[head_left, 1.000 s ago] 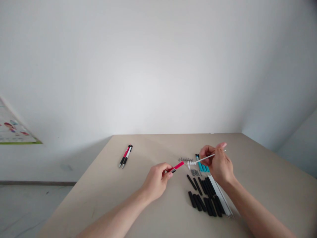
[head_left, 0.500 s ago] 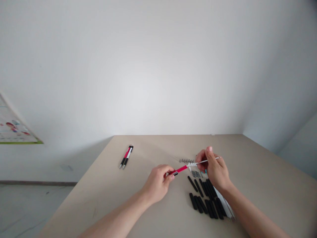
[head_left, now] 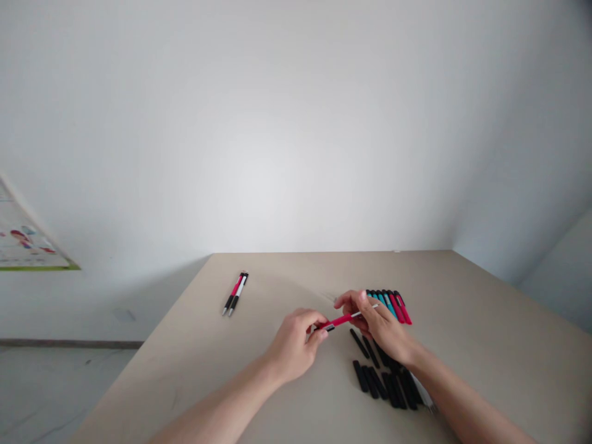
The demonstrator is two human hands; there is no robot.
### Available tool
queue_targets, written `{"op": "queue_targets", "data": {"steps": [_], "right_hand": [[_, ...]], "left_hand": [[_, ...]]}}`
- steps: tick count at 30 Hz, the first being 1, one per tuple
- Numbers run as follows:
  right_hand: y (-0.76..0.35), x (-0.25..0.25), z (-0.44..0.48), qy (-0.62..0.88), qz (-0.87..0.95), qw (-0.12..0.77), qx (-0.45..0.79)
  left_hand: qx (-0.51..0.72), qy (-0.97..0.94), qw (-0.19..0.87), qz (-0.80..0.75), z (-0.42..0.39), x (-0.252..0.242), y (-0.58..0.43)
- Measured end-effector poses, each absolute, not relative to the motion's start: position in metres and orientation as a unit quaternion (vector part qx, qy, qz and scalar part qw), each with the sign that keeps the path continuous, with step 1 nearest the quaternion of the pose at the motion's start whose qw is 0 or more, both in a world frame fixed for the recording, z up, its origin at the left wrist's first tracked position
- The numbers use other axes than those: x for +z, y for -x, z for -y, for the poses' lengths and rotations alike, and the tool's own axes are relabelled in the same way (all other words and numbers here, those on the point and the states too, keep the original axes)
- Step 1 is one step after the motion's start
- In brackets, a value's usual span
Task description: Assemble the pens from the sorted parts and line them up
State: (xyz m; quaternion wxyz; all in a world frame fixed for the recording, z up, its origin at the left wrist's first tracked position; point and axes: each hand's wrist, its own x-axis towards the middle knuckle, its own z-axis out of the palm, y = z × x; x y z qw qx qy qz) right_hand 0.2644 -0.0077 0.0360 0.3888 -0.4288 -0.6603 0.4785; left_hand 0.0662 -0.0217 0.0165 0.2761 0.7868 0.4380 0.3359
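Observation:
My left hand (head_left: 298, 342) pinches a red pen barrel (head_left: 341, 320) by its clip end, tilted so that the other end points up and to the right. My right hand (head_left: 379, 324) is closed on a thin white pen refill (head_left: 374, 306), which lines up with the barrel's open end. The refill's near tip meets the barrel; how far it reaches inside is hidden. Below the right hand lie several black grips (head_left: 370, 381) in rows, partly covered by that hand and forearm. More white refills (head_left: 428, 398) show beside the right forearm.
Behind the right hand, several blue and red pen barrels (head_left: 401, 307) lie side by side. Two assembled pens (head_left: 235, 294) rest at the table's left. The beige table (head_left: 277, 277) meets a white wall at its back edge.
My right hand has moved left and slightly down with the refill, bringing it to the barrel. The row of coloured barrels behind it has come into view. The left hand has barely moved.

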Motion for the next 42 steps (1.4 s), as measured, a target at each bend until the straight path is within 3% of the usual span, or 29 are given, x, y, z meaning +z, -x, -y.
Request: {"op": "queue_targets", "data": {"steps": [11, 16, 21, 34, 42], "right_hand": [[-0.262, 0.038, 0.012, 0.356, 0.795, 0.34, 0.355], [-0.288, 0.038, -0.005, 0.476, 0.745, 0.403, 0.237], [-0.301, 0.026, -0.024, 0.616, 0.713, 0.32, 0.098], [-0.306, 0.021, -0.029, 0.646, 0.71, 0.274, 0.065], [-0.306, 0.032, -0.025, 0.664, 0.706, 0.234, 0.085]], "left_hand": [[0.34, -0.805, 0.298, -0.384, 0.027, 0.023, -0.068], [0.382, -0.784, 0.3, -0.387, 0.023, 0.017, -0.065], [0.384, -0.782, 0.278, -0.404, 0.024, 0.019, -0.065], [0.355, -0.77, 0.335, -0.411, 0.025, 0.021, -0.065], [0.344, -0.774, 0.311, -0.432, 0.025, 0.024, -0.064]]}}
